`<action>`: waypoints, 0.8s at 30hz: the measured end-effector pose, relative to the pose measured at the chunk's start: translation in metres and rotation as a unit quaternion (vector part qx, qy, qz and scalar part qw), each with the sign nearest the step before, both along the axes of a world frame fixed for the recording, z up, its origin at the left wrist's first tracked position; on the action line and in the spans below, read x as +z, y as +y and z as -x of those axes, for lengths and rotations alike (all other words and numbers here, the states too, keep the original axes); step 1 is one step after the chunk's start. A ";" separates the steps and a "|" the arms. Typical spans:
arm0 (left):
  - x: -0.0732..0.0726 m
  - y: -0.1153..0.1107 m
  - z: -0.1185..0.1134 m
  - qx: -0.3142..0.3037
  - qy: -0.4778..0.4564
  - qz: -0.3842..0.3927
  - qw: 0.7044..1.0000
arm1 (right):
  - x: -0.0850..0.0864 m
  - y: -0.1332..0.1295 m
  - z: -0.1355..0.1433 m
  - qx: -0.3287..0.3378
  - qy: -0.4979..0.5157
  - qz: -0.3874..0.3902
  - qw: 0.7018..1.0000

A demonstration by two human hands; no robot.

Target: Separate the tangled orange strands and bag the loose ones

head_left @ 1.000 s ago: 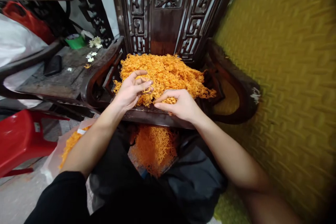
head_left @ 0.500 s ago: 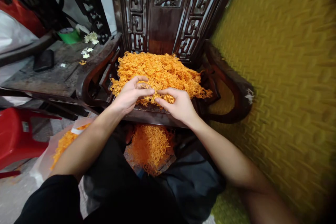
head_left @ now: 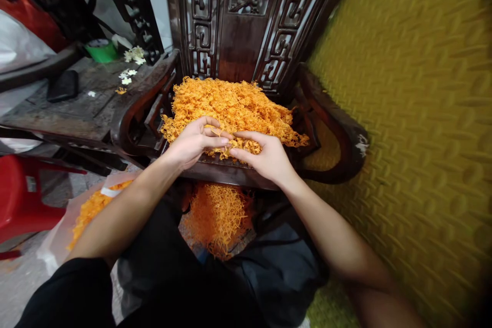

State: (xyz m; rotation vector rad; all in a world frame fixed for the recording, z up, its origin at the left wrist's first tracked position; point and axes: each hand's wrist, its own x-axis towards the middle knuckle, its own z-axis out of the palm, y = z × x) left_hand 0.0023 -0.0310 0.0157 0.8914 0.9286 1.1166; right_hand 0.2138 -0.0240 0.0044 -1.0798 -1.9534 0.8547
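A heap of thin, branching orange pieces [head_left: 230,98] lies on the seat of a dark carved wooden chair [head_left: 226,173]. At the heap's front edge, my left hand [head_left: 192,143] has its thumb and fingers closed on a slim orange piece. My right hand [head_left: 269,158] meets it from the other side, thumb and forefinger pinched at an orange piece. The fingertips of both hands nearly touch. Whether they hold one piece or two, I cannot tell.
More orange pieces [head_left: 219,215] lie below the seat, between my legs. To the left are a plastic bag [head_left: 57,230] of them, a red stool [head_left: 23,195] and a wooden table [head_left: 88,118] with green tape [head_left: 102,52] and a phone-like black object [head_left: 62,86]. Yellow-green textured matting [head_left: 415,87] rises at right.
Both hands have shifted slightly right and down in the picture, with the fingertips closer together. The heap looks the same, and the view has moved a little.
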 end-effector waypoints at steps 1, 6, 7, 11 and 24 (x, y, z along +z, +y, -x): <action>-0.001 0.000 -0.002 -0.003 0.014 -0.005 1.000 | -0.001 0.000 0.001 0.010 -0.008 0.000 1.000; -0.010 0.000 -0.010 0.017 0.186 -0.093 0.978 | -0.004 -0.007 0.003 0.012 -0.119 -0.139 0.983; -0.012 0.002 -0.008 0.024 0.216 -0.119 0.969 | -0.002 -0.011 0.002 0.013 -0.134 -0.167 0.977; -0.017 0.026 0.014 0.144 0.273 -0.154 0.939 | 0.011 -0.023 -0.008 -0.064 -0.041 -0.272 0.959; -0.003 0.016 -0.004 0.061 -0.016 0.007 0.998 | -0.011 -0.008 0.003 0.011 0.040 0.063 0.997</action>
